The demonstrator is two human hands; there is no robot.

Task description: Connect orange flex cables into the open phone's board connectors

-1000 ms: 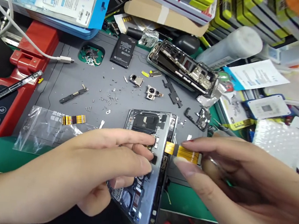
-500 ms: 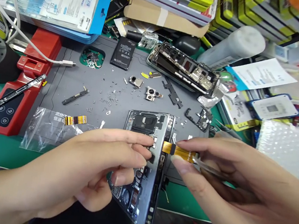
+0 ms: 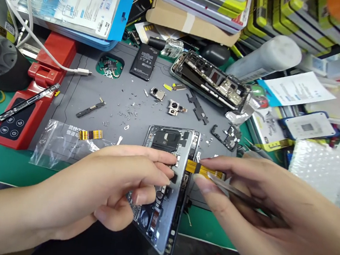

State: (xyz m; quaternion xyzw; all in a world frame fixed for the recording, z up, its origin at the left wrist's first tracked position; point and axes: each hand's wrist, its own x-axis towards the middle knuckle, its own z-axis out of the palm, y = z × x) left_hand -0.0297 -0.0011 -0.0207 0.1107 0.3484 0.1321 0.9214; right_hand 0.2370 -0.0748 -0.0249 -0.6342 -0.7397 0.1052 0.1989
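An opened phone frame (image 3: 171, 144) with bare internals lies tilted over the near edge of the grey work mat (image 3: 78, 91). My left hand (image 3: 113, 186) grips it from the left, fingers on its middle and thumb underneath. My right hand (image 3: 242, 194) pinches an orange flex cable (image 3: 204, 171) and also carries metal tweezers (image 3: 236, 191). The cable's free end reaches the frame's right edge.
On the mat lie several loose screws, camera modules (image 3: 175, 106), brackets, a black battery (image 3: 143, 61), a second gutted phone (image 3: 210, 78) and a clear bag with another orange flex cable (image 3: 90, 134). A red device (image 3: 34, 98) stands at left. Boxes and packaging crowd the back and right.
My right hand has brought the flex cable slightly leftward, closer to the frame. The camera view shifted a little; my left hand keeps its grip.
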